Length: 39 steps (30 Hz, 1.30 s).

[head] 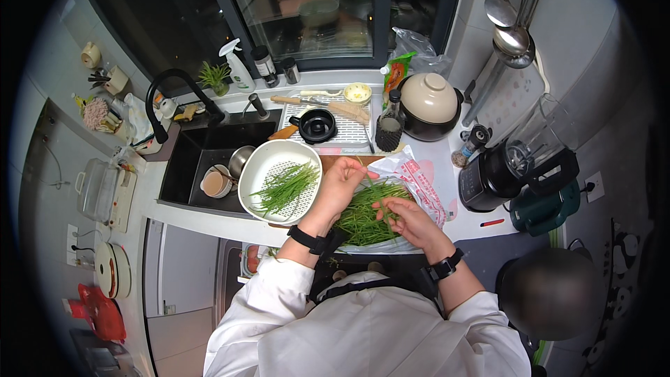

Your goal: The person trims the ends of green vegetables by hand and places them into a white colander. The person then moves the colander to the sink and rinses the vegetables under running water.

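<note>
A heap of thin green stalks, like garlic chives, lies in an opened plastic bag before me. Above the heap my left hand pinches the upper end of a few green stalks between thumb and fingers. Lower and to the right, my right hand has its fingertips on the same stalks. Left of my left hand a white colander holds a smaller bunch of green stalks; it rests partly over the sink's edge. A wooden board shows partly behind the bag.
The black sink with a faucet holds a metal bowl and a cup. Behind stand a drying rack with a black dish, a dark bottle and a lidded pot. A blender and a red pen-like object are to the right.
</note>
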Tool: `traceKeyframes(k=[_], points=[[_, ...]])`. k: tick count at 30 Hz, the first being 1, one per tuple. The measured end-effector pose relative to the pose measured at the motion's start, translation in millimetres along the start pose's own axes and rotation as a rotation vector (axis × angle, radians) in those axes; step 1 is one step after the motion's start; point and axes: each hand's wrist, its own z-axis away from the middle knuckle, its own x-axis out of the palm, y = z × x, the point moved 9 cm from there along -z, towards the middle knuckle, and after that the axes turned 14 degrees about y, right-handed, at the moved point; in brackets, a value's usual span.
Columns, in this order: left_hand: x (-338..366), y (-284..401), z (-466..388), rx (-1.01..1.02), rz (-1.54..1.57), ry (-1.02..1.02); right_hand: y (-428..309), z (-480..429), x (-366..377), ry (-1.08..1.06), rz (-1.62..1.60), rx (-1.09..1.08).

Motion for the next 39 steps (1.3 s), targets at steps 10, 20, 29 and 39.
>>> traceKeyframes(k=[10, 20, 29, 39], points=[[-28.4, 22.2, -4.5, 0.111, 0.051, 0.102, -4.0, 5.9, -2.6, -0.051, 0.206, -0.065], [-56.3, 20.6, -4.3, 0.219, -0.059, 0.16, -43.0, 11.5, -52.2, 0.318, 0.292, -0.342], [-33.0, -7.5, 1.5, 0.276, -0.69, 0.042, -57.8, 29.9, -66.6, 0.412, 0.239, -0.337], [39.9, -30.6, -2.6, 0.475, -1.123, -0.034, -24.4, 16.3, -78.5, 0.425, 0.129, -0.263]])
